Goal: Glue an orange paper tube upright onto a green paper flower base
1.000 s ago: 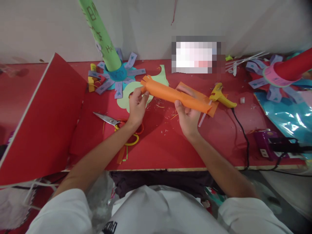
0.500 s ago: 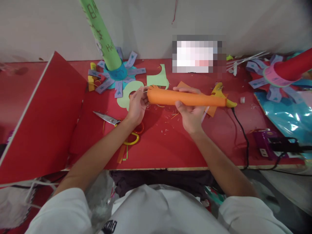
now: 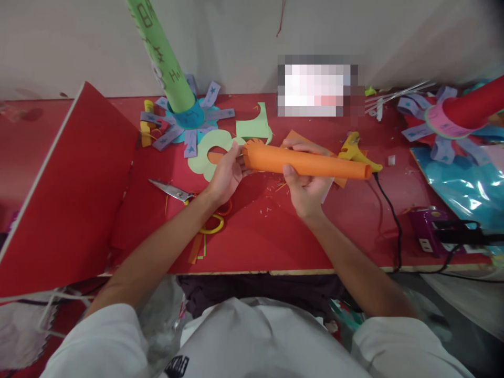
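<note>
Head view, looking down on a red surface; a rolled orange paper tube is held above it, near the middle, lying roughly crosswise, wider fringed end toward the left, narrower open end toward the right; right hand grasps the tube about its middle, thumb on the near side, fingers passing behind; left hand at the fringed end, fingers curled close to the cut tabs; whether they pinch a tab or merely rest against it, cannot tell

Around the hands: beyond the left one, a pale green flower-shaped paper with a hole in its middle, a green offcut near it; scissors with red and yellow handles, partly hidden by the left forearm, blades pointing left; narrow paper strips just nearer the front edge; behind the tube, an orange sheet, partly covered; yellow glue gun near the tube's narrow end, black cord trailing forward

Farther off: green tube with dark lettering, set in a turquoise collar; red tube in a pink collar at far right; red board tilted up at left
</note>
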Tool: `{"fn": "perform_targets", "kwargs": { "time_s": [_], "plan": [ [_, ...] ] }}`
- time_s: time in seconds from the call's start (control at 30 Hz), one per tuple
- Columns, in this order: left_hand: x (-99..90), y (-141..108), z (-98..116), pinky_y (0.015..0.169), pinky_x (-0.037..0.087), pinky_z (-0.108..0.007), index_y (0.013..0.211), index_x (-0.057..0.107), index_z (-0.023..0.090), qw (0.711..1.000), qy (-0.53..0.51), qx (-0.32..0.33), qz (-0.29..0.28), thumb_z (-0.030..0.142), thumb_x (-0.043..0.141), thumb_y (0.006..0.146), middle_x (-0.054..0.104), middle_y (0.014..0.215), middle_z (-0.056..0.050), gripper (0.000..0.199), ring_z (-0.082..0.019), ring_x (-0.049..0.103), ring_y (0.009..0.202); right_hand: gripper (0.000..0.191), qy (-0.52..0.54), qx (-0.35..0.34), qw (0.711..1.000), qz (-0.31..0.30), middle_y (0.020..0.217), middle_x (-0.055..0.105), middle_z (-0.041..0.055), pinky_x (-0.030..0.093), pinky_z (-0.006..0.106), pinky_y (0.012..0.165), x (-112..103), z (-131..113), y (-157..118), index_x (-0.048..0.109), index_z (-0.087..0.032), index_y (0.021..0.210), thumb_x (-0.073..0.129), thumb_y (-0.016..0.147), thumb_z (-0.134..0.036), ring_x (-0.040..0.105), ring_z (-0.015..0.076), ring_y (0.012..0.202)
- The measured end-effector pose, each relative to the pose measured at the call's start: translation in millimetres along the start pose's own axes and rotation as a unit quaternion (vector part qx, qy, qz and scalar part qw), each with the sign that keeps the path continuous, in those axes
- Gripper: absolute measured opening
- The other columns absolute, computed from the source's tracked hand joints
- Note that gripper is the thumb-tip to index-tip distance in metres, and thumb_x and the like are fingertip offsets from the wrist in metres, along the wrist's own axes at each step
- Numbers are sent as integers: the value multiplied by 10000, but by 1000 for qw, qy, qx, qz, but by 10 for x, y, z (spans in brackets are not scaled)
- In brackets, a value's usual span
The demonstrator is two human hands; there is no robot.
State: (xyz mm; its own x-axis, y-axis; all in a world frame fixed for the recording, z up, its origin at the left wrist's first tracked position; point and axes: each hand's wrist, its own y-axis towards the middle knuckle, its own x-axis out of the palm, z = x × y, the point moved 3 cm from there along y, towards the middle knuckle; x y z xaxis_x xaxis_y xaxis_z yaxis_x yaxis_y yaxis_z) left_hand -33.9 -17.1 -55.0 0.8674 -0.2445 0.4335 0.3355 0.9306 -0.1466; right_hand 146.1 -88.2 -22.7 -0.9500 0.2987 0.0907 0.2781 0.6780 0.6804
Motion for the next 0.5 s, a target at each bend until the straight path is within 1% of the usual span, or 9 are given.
{"fn": "perform_targets", "kwargs": {
  "time_s": [0.1,0.17,0.27,0.37,0.5],
  "plan": [
    [-20,23,-33,977,682,-390,1088,729,229,999,2,4,-43,791,614,1029,845,1096,-115,576,-301,805,1192,348,-62,-29,998,-13,1336,735,89,559,670,1234,-20,-7,-62,636,-335,1313,761,1023,-481,721,333,1348],
    [-24,23,-43,944,688,-389,1104,743,237,998,16,12,-64,783,620,1033,836,1113,-112,564,-290,805,1166,368,-104,-46,993,-25,1345,736,98,572,687,1217,-32,-2,-85,612,-345,1349,735,1034,-490,712,346,1369],
    [-10,9,-45,948,686,-388,1137,757,246,996,35,19,-81,791,625,1029,825,1152,-106,571,-272,797,1159,357,-135,-80,986,-55,1311,767,99,626,679,1146,-24,-26,-82,589,-345,1361,709,1048,-465,745,345,1316],
    [3,3,-45,976,684,-404,1113,752,255,995,35,20,-86,806,638,1014,821,1154,-96,571,-269,794,1159,335,-147,-126,978,-78,1285,791,100,656,661,1089,-5,-75,-60,586,-338,1358,704,1054,-415,780,337,1235],
    [5,-1,-52,1012,679,-404,1112,753,262,996,22,10,-90,790,667,1007,816,1192,-93,545,-263,787,1167,434,-155,-179,966,-108,1319,802,85,661,659,1059,9,-71,-55,608,-379,1438,758,1032,-417,785,346,1205]
  ]
}}
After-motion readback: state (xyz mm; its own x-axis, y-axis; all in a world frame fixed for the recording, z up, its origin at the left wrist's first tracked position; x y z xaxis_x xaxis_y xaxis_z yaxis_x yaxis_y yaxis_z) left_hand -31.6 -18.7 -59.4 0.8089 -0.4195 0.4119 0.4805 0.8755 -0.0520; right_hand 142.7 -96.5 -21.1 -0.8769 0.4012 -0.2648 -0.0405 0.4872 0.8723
